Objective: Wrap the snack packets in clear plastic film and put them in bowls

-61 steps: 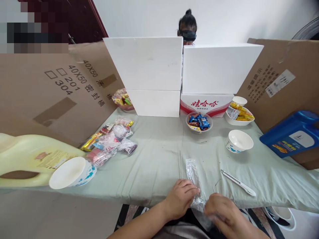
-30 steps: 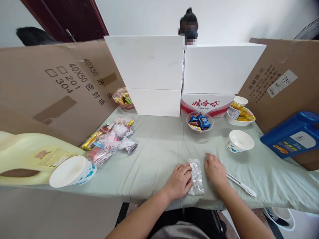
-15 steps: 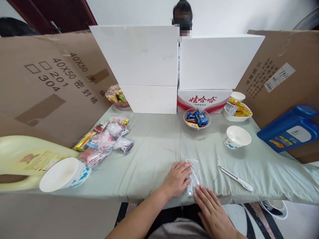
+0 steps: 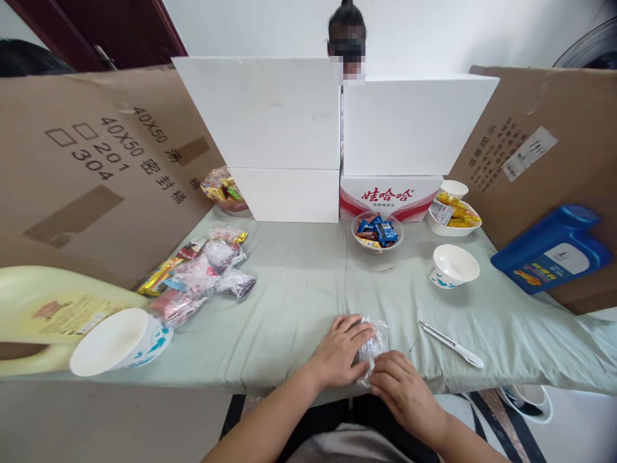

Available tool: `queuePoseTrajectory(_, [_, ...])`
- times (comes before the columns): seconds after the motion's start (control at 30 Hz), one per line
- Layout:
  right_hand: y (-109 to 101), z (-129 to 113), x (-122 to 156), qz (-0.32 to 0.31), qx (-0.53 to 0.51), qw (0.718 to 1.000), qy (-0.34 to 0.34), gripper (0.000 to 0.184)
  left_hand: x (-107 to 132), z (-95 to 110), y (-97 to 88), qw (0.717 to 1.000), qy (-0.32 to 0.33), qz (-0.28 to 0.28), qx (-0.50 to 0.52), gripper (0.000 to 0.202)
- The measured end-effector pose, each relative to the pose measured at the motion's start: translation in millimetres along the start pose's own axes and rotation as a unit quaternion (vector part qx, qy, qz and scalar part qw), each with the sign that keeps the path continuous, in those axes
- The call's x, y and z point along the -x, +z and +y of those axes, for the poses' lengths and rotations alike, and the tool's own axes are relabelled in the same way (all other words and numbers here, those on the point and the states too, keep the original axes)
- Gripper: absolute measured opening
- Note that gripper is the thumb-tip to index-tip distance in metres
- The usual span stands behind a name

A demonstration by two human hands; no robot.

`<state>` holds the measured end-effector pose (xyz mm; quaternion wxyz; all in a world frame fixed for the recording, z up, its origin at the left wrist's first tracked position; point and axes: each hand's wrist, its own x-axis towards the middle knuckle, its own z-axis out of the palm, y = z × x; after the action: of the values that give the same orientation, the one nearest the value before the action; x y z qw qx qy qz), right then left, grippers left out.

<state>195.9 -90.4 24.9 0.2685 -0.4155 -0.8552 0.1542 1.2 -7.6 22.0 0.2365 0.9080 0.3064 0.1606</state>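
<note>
A small bundle of crinkled clear plastic wrap (image 4: pixel 373 346) lies at the table's near edge; what is inside cannot be made out. My left hand (image 4: pixel 342 350) curls over its left side, thumb at the near end and fingers along the top. With bent fingers, my right hand (image 4: pixel 402 389) grips the near right corner of the wrap. To the right lies a white utility knife (image 4: pixel 450 345), touched by neither hand. Several plastic-wrapped packets (image 4: pixel 205 273) are heaped on the left of the table.
A paper bowl (image 4: pixel 120 341) lies tipped beside a pale yellow jug (image 4: pixel 62 302). A bowl of sweets (image 4: pixel 377 233), a white bowl (image 4: pixel 453 267), a tray of yellow packets (image 4: pixel 453 218) and a blue bottle (image 4: pixel 549 251) stand right. White boxes (image 4: pixel 284 116) rise behind; a person is beyond.
My right hand's fingers, flat before, have bent onto the wrap's near end. The bundle now looks shorter and more bunched up between my hands. The view has shifted slightly.
</note>
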Motion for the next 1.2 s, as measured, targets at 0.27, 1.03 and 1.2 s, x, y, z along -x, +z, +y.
queuePoseTrajectory(0.27, [8.2, 43.7, -42.0, 0.023, 0.118, 0.980, 0.161, 0.028, 0.3, -11.0, 10.5, 0.999, -0.009, 0.035, 0.022, 0.085])
queuePoseTrajectory(1.03, [9.2, 46.6, -40.4, 0.049, 0.202, 0.978, 0.016, 0.039, 0.0, -6.2, 14.5, 0.990, -0.035, 0.138, 0.019, 0.018])
queuePoseTrajectory(1.2, [32.6, 40.3, -33.7, -0.037, 0.234, 0.972, 0.013, 0.083, 4.6, -11.8, 20.2, 0.965, -0.075, 0.238, 0.082, 0.026])
